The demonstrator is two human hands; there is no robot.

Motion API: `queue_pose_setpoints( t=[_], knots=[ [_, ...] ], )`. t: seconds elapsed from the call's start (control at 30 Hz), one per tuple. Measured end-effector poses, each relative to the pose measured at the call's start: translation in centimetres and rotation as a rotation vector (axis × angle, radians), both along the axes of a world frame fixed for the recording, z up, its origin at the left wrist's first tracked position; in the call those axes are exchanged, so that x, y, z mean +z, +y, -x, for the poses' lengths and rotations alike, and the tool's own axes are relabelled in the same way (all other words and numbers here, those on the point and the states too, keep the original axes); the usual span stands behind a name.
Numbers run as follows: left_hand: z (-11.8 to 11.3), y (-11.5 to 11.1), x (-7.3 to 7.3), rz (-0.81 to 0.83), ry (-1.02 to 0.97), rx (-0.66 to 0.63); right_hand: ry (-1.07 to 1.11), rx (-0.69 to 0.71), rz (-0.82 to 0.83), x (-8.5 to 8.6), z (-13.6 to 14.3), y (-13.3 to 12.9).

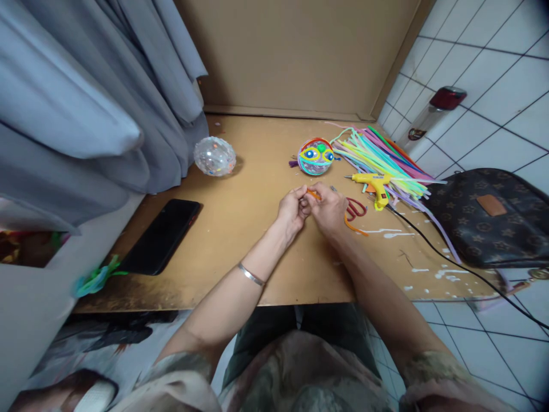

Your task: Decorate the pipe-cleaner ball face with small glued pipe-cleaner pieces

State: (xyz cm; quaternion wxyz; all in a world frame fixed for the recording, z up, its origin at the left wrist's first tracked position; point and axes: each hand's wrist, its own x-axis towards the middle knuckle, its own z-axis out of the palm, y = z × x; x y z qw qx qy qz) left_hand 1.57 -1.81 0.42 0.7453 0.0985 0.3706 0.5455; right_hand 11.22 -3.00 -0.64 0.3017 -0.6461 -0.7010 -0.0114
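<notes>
An orange pipe cleaner point(314, 194) runs between the fingers of my two hands over the middle of the table. My left hand point(293, 210) pinches one end of it, and my right hand point(328, 209) is closed round it close by; its tail hangs out below the right hand. Red-handled scissors point(355, 209) lie just right of my right hand, partly hidden by it. Beyond my hands sits a clear ball point(317, 163) decorated with pipe-cleaner eyes, a green nose and a red rim.
A yellow glue gun point(374, 184) with a black cord lies at right, beside a pile of coloured pipe cleaners point(386, 154) and a brown bag point(493, 223). A clear ball point(215, 156), a black phone point(162, 236) and a grey curtain point(98, 86) are at left.
</notes>
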Motion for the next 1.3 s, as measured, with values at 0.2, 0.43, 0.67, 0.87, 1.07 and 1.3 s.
queue_pose_setpoints(
  t=[0.2, 0.43, 0.67, 0.87, 1.07, 1.3],
  knots=[
    [0.4, 0.2, 0.1, 0.023, -0.025, -0.046, 0.092, 0.068, -0.058, -0.4, -0.7, 0.5],
    [1.0, 0.6, 0.4, 0.04, 0.048, -0.099, 0.28, 0.194, -0.078, -0.6, -1.9, 1.4],
    [3.2, 0.9, 0.8, -0.296, 0.328, -0.263, 0.626, 0.389, -0.012, -0.9, -2.7, 2.5],
    [5.3, 1.4, 0.6, -0.478, 0.502, -0.387, 0.566, 0.443, 0.049, -0.4, -2.8, 2.1],
    [4.7, 1.7, 0.0, -0.553, 0.611, -0.228, 0.172, 0.284, 0.007, 0.9, -2.6, 1.0],
    [2.9, 1.4, -0.2, -0.469, 0.559, -0.118, -0.202, 0.198, -0.169, 1.0, -2.3, 0.8]
  ],
)
